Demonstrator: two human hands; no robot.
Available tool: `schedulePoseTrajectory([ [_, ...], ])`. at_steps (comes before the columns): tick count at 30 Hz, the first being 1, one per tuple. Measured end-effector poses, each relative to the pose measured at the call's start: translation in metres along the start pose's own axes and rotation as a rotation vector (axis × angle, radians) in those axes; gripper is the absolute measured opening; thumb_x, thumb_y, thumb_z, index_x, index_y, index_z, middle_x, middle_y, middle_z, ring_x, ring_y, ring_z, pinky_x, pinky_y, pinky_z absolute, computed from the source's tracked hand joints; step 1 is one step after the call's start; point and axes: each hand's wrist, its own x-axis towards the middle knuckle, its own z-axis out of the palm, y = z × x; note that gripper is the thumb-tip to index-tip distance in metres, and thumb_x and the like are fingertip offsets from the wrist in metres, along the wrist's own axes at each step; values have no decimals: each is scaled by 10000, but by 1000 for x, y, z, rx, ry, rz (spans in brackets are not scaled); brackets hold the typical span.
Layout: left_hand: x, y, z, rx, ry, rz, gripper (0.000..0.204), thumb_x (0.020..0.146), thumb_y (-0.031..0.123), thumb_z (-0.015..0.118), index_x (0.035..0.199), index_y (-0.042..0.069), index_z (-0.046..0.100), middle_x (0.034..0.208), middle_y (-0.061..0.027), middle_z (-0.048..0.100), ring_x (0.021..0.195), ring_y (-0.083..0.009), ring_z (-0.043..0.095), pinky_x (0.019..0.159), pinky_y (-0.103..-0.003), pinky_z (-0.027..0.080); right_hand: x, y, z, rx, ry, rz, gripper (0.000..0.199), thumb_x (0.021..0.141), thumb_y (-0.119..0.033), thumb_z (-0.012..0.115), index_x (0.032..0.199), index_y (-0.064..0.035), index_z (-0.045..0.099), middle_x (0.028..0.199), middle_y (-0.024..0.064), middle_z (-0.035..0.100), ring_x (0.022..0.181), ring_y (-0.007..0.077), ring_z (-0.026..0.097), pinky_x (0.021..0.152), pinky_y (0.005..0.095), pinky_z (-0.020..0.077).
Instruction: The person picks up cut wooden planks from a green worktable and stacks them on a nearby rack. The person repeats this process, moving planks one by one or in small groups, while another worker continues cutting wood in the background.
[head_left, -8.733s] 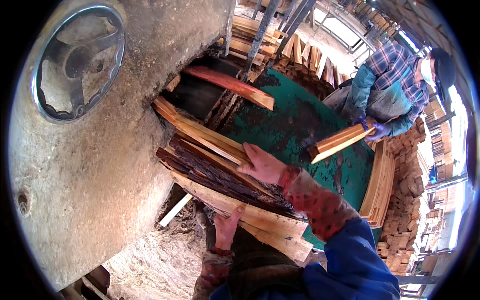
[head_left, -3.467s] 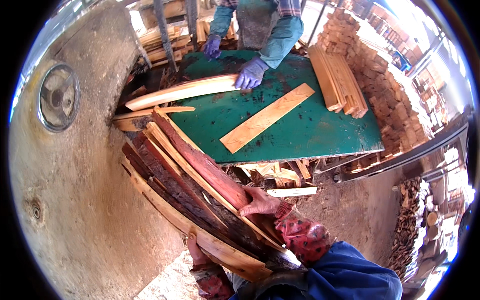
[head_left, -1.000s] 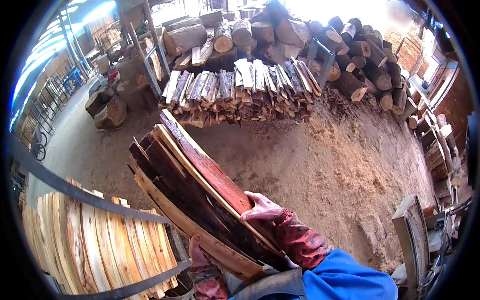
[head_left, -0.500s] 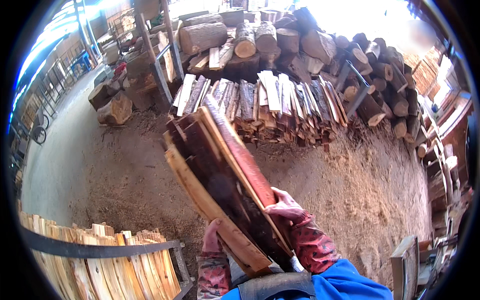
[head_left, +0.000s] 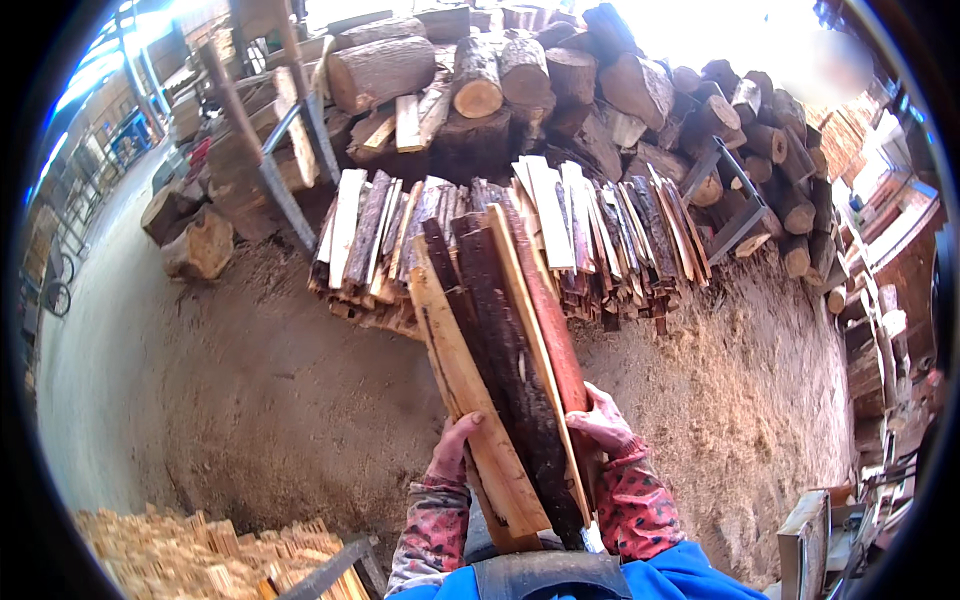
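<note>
— Head view: where's the bundle of slabs (head_left: pixel 505 370)?

— Against the chest, left hand (head_left: pixel 452 452) and right hand (head_left: pixel 603 422) with fingers clenched on its sides, low down.

— How would it handle?

— Stiff, rough, probably heavy; best gripped near the lower end. Long axis runs away from the body toward the offcut pile (head_left: pixel 520 240), tilting slightly left.

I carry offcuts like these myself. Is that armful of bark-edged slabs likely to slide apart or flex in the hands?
The slabs look stiff: they run straight with no sag. They may slip, since they lie loose and unbound. The left hand and right hand grip only near the lower end, so it probably feels top-heavy.
</note>
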Motion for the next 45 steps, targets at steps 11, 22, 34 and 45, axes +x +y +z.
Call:
schedulePoseTrajectory([
  [11, 113, 56, -17, -103, 181, -72, 507, 812, 387, 654, 1162, 31, 566, 994, -95, 652, 880, -247, 645, 814, -368, 543, 170, -16, 8, 22, -180, 177, 795, 684, -408, 837, 1239, 61, 514, 1144, 125, 601, 1041, 175, 551, 941, 305, 426],
  [22, 254, 132, -22, -66, 121, -194, 536, 804, 387, 660, 1176, 16, 555, 1027, -123, 644, 914, -279, 641, 829, -395, 542, 301, -14, 12, -7, -53, 267, 789, 672, -441, 834, 1210, 55, 539, 1116, 138, 624, 1018, 185, 574, 930, 314, 436],
  [34, 416, 261, 16, 212, 78, -180, 554, 798, 417, 673, 1170, 17, 581, 1036, -121, 643, 881, -257, 640, 792, -371, 541, 464, -31, 1, 86, 38, 238, 863, 730, -412, 788, 1334, 86, 426, 1226, 156, 584, 1127, 195, 534, 991, 312, 410],
  [45, 589, 159, -23, 1238, 265, 446, 1013, 727, 343, 825, 1453, -42, 234, 1463, -258, 335, 1369, -369, 324, 1139, -384, 258, 509, 116, 20, -924, 327, 93, 719, 812, -328, 716, 1366, 19, 418, 1500, 199, 283, 1400, 404, 239, 1116, 502, 271],
])
